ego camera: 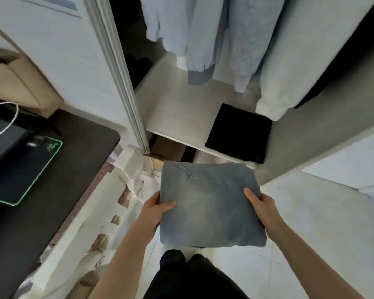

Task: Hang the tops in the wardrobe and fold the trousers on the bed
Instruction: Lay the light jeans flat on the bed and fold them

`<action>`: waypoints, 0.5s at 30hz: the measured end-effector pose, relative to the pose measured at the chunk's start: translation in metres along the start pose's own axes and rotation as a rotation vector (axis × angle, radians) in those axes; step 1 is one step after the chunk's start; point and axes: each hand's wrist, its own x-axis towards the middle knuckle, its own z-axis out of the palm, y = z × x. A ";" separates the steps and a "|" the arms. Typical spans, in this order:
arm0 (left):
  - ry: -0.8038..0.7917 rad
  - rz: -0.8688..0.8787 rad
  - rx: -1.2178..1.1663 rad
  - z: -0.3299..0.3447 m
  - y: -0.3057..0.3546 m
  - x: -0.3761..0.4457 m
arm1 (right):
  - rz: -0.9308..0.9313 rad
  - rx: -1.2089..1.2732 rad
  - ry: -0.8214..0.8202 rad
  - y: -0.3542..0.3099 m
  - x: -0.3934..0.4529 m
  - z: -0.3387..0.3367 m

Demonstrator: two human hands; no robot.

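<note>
I hold a folded pair of grey-blue jeans [209, 203] flat in front of me, just before the open wardrobe. My left hand [154, 209] grips its left edge, thumb on top. My right hand [260, 205] grips its right edge the same way. Pale blue tops [205, 33] and a white garment [289, 61] hang inside the wardrobe. On the wardrobe's white shelf [177, 113] lies a folded black garment [239, 132], at the right front.
The sliding wardrobe door's frame [125, 83] stands at the left of the opening. A dark desk [52, 190] with a lit mouse pad [24, 169] is at the left. A white bed frame [108, 197] runs beside my legs. White floor tiles [300, 234] spread to the right.
</note>
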 end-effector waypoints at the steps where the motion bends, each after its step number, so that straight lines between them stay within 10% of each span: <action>1: -0.019 -0.010 0.008 0.001 0.006 0.013 | 0.009 -0.001 0.011 -0.003 0.007 0.000; 15: -0.144 0.064 0.020 0.113 0.137 0.218 | -0.108 -0.123 0.551 -0.104 0.175 -0.029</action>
